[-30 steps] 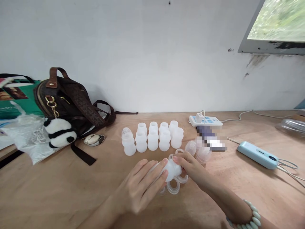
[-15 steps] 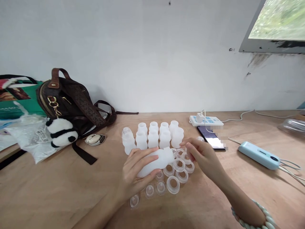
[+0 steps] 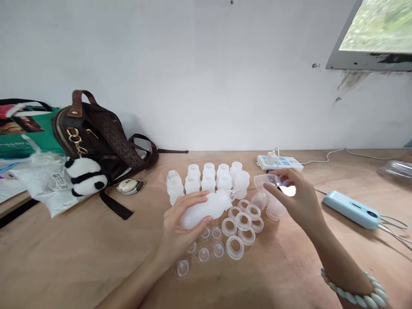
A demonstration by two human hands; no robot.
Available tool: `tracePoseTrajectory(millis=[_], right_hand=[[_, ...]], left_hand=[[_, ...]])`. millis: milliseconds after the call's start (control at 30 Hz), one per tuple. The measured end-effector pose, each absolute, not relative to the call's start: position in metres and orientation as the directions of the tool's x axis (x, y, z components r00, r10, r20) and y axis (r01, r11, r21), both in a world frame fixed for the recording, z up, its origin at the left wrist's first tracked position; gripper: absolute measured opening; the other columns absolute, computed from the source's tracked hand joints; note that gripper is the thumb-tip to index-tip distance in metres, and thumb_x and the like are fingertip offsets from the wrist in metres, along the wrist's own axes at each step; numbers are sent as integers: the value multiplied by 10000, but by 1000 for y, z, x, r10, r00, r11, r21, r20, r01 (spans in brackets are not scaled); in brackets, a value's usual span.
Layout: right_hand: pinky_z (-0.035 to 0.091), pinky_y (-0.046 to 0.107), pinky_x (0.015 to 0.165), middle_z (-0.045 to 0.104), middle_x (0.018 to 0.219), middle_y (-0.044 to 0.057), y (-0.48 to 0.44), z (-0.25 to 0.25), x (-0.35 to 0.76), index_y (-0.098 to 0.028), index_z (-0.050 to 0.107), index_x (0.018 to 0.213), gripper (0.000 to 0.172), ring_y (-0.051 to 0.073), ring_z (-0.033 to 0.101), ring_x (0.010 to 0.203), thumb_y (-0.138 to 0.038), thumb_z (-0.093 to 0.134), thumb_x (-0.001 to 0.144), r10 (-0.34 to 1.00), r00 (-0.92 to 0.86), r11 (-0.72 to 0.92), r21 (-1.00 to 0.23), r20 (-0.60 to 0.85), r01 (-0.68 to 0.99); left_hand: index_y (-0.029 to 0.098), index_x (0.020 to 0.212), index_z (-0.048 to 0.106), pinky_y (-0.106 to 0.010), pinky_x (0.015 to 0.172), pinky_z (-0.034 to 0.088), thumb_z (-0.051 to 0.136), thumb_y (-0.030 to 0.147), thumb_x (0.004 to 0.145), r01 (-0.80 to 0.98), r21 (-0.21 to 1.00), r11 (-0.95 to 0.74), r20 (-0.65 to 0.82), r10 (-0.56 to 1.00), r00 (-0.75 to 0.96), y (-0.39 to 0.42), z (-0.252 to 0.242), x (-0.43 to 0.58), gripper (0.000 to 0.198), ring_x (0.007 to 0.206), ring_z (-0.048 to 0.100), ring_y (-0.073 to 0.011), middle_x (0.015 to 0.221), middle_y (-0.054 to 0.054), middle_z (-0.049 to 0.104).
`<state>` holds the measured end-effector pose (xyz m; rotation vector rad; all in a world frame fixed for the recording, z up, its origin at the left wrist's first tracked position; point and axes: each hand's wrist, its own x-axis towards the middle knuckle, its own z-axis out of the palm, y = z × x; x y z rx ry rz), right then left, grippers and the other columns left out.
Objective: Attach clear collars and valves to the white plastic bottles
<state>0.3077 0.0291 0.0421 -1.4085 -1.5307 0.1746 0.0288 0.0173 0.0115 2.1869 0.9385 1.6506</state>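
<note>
My left hand (image 3: 185, 216) is wrapped round a white baby bottle (image 3: 204, 210), tilted with its neck to the right. A clear nipple (image 3: 232, 195) sticks out of that neck. In my right hand (image 3: 289, 189), thumb and fingers pinch a translucent bottle cap (image 3: 262, 182). More translucent caps (image 3: 275, 208) lie beneath this hand, partly hidden by it. Between the hands, several collar rings (image 3: 234, 247) are spread on the table. Several clear nipples (image 3: 204, 255) lie below the left hand. Behind, white bottles (image 3: 192, 185) stand in rows, and a clear cap (image 3: 173, 176) tops the leftmost one.
On the left of the wooden table (image 3: 128, 253) are a brown backpack (image 3: 103, 133) with a panda plush (image 3: 86, 176), a plastic bag (image 3: 48, 180) and a mouse (image 3: 128, 186). To the right are a power strip (image 3: 262, 162) and a blue power bank (image 3: 350, 209) with cables.
My right hand has moved away from the bottle's neck, up and to the right, and now holds a translucent cap. The nipple at the bottle's neck is now uncovered to view.
</note>
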Motion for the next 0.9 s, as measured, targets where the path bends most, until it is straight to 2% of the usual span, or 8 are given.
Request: tracePoseTrajectory(millis=[33,100,200,367,567,733,800,900], right_hand=[[500,420,748,645,925,66,26,46,303,-229,630,953,259,252,605,857,-432,695,805,855,153,361,-780,495,510],[535,359,686,660,947,56,19,47,292,-240,610,1004,268,217,634,828,-410,707,820,918,-1,386,-893,397,233],[563,322,679,665,996,56,12,41,278,-249,620,1045,278,196,650,846,-358,745,822,910,-226,369,-928,348,56],[565,338,764,668,1082,70,10,34,274,-256,648,1068,291,208,663,934,-286,787,813,864,-354,400,-916,359,46],[581,299,663,695,907,50,15,21,273,-224,658,1017,311,187,681,804,-280,834,767,864,-337,387,-922,374,-30],[578,287,656,712,915,46,16,11,264,-236,681,993,310,185,691,804,-313,853,748,871,-285,393,-915,401,-90],[583,294,689,725,939,44,17,10,260,-244,684,993,316,189,700,828,-315,859,740,874,-232,416,-905,426,-92],[581,295,756,731,1000,35,17,11,256,-262,684,1012,312,183,700,892,-317,849,754,875,-182,443,-894,448,-72]], left_hand=[[225,1082,671,-396,935,554,735,174,840,328,563,-759,762,630,149,17,11,29,255,1065,711,-239,1170,-82,751],[226,1092,673,-384,939,554,743,169,834,301,567,-767,760,628,167,16,11,29,274,1068,710,-234,1173,-82,750],[220,1111,674,-382,918,556,760,166,822,278,521,-807,776,583,238,13,11,29,306,1045,717,-239,1161,-96,753],[211,1121,680,-381,877,564,764,152,817,215,497,-841,778,541,319,11,17,29,321,1016,726,-248,1145,-109,759],[209,1024,707,-356,863,562,790,156,799,214,562,-799,746,602,287,10,20,30,246,957,741,-228,1093,-88,773],[234,1049,690,-337,888,554,775,195,826,235,554,-799,732,601,320,11,19,24,241,998,723,-217,1124,-66,760],[269,1147,662,-341,922,542,797,273,813,290,569,-770,674,638,372,15,20,18,361,1042,703,-223,1163,-43,744],[325,1380,526,-369,942,532,814,418,774,386,551,-740,583,672,455,24,23,9,677,1070,676,-250,1218,-30,713]])
